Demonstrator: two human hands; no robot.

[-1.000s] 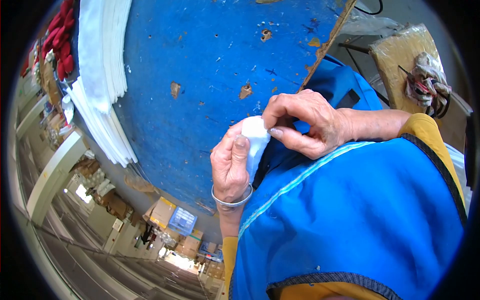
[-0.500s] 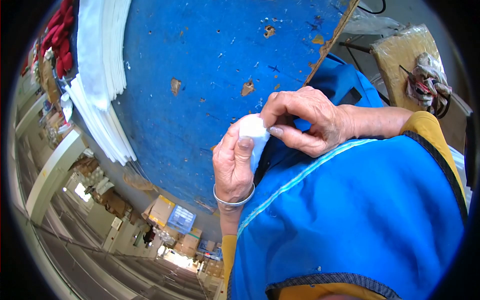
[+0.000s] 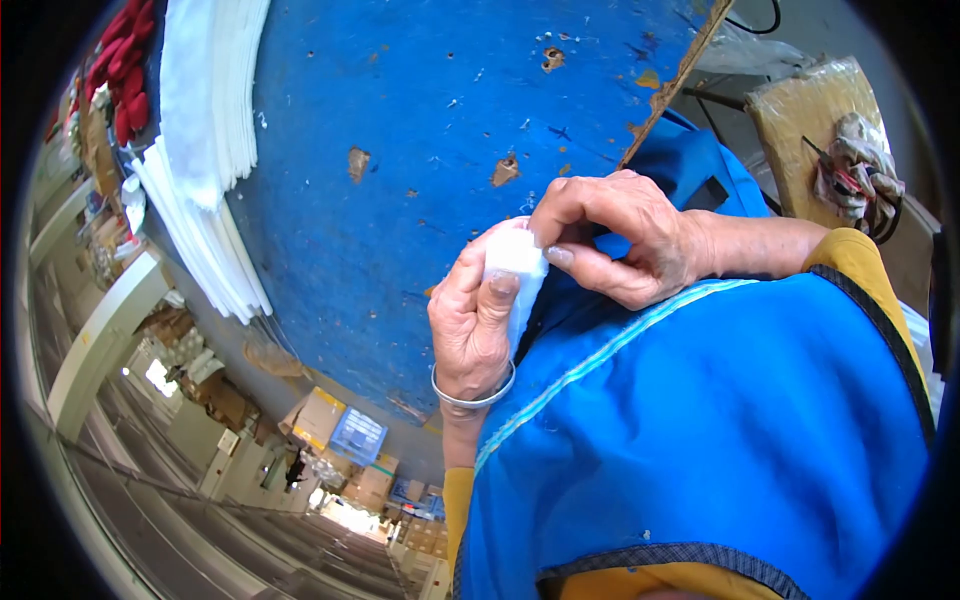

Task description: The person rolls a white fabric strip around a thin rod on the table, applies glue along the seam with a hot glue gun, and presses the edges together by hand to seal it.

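Observation:
My left hand [image 3: 470, 325], with a bracelet on its wrist, is closed round a small folded piece of soft white cloth [image 3: 514, 258], the thumb pressed on its face. At the cloth's upper right edge, my right hand [image 3: 615, 240] pinches with thumb and forefinger; the bit between the fingertips is too small to make out clearly. Both hands are close together above the near edge of the blue worktable [image 3: 400, 150], just in front of my blue apron [image 3: 690, 430].
Stacks of long white cloth strips [image 3: 205, 110] lie along the table's left side. Red bundles [image 3: 122, 70] are beyond them. A plastic-wrapped board [image 3: 825, 110] with crumpled gloves [image 3: 860, 165] stands at right. Cartons [image 3: 318, 415] and a blue crate [image 3: 358, 437] sit on the floor below.
The view has shifted slightly. The folded cloth's top now shows a little higher between my hands, and both hands keep nearly the same grip.

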